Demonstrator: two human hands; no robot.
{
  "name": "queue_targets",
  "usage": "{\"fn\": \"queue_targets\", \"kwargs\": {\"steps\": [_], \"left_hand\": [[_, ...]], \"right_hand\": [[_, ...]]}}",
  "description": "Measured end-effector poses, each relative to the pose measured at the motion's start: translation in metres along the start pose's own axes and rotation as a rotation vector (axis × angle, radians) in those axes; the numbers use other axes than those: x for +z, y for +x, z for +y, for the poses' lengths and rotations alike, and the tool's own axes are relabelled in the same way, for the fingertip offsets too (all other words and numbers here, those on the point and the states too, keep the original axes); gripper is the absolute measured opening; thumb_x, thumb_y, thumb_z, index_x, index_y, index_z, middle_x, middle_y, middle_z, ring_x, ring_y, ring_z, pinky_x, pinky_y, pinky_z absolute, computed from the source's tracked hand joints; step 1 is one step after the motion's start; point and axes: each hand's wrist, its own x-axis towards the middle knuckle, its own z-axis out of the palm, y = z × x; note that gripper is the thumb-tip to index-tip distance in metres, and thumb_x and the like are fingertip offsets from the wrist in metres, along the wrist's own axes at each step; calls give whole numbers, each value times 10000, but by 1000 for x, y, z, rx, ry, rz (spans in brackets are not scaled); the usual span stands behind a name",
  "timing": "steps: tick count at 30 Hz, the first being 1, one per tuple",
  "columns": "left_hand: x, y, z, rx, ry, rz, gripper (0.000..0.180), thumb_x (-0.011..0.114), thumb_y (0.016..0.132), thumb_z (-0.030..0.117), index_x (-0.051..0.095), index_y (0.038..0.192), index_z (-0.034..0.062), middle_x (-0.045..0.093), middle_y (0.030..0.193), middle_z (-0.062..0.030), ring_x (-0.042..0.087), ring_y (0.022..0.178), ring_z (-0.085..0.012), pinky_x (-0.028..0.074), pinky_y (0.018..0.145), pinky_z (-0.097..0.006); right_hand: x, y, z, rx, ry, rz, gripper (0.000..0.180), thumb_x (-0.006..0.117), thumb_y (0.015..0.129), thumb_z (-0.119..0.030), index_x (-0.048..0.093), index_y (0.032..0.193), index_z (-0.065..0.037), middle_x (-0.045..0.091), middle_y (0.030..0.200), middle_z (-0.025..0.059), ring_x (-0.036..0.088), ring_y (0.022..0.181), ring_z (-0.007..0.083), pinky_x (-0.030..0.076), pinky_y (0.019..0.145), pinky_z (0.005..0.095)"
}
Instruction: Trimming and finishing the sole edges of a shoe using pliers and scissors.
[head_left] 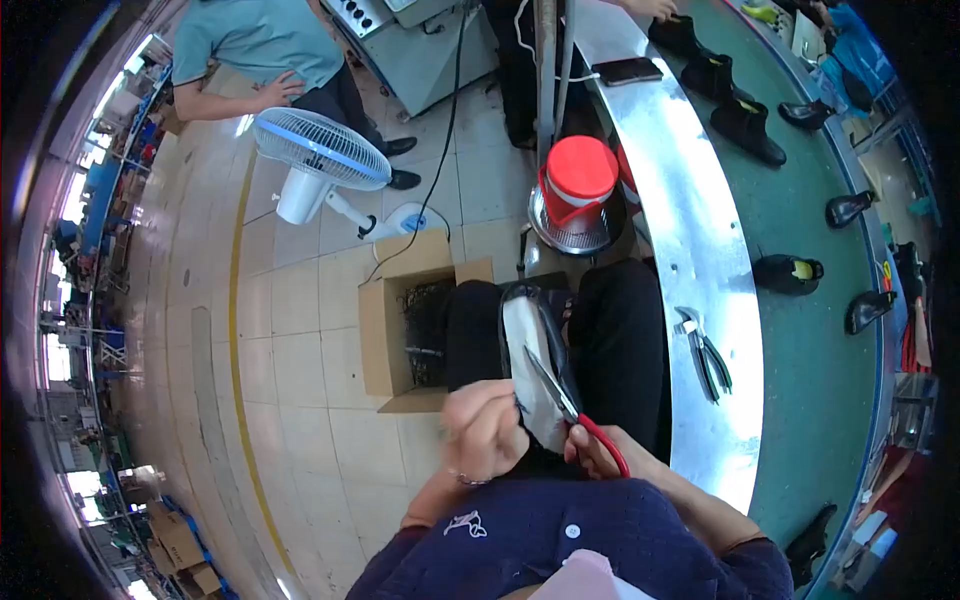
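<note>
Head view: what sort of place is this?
Probably a shoe factory floor: black shoes stand spaced along a green surface, pincers lie on a metal ledge, and the right hand grips red-handled scissors.

Your L hand (484, 438) is blurred, curled; your R hand (598, 455) grips, w/ R forearm (692, 502) slanting inward.

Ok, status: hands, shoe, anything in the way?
Right hand gripping red-handled scissors. Left hand blurred, grip unclear. Black shoe pale surface showing; scissors partly cover it.
</note>
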Motion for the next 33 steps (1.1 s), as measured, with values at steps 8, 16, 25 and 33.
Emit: {"fn": "queue_targets", "kwargs": {"steps": [8, 16, 25, 33], "left_hand": [[51, -21, -128, -252, 415, 63, 168, 565, 935, 15, 634, 1059, -76, 613, 1049, -204, 614, 921, -286, 512, 769, -357], [83, -87, -152, -526, 464, -406, 559, 591, 939, 279, 449, 1388, -23, 458, 1413, -233, 450, 1291, -384, 375, 1059, -430], [181, -31, -46, 275, -5, -716, 491, 602, 911, 338, 575, 1291, 28, 566, 1324, -136, 470, 1288, -329, 333, 1097, -444], [238, 37, -83, -209, -479, -1038, 475, 664, 868, 386, 650, 1201, 47, 664, 1049, -173, 617, 971, -343, 484, 859, -394]], "right_hand": [[-116, -18, -7, -810, -414, 649, 291, 672, 908, -314, 657, 870, -27, 564, 736, -22, 525, 684, 68, 413, 621, 228], [-243, -46, 92, -463, -372, 1599, 409, 729, 826, -135, 603, 1176, 35, 628, 822, 86, 581, 709, 161, 488, 678, 318], [-267, -25, 96, -759, -750, 1833, 418, 678, 839, -82, 574, 1236, -4, 581, 1175, 191, 562, 1104, 345, 438, 961, 411], [-253, 29, -4, -665, -977, 1654, 460, 687, 849, -222, 576, 1275, -88, 521, 1253, 169, 493, 1165, 364, 393, 997, 454]]}}
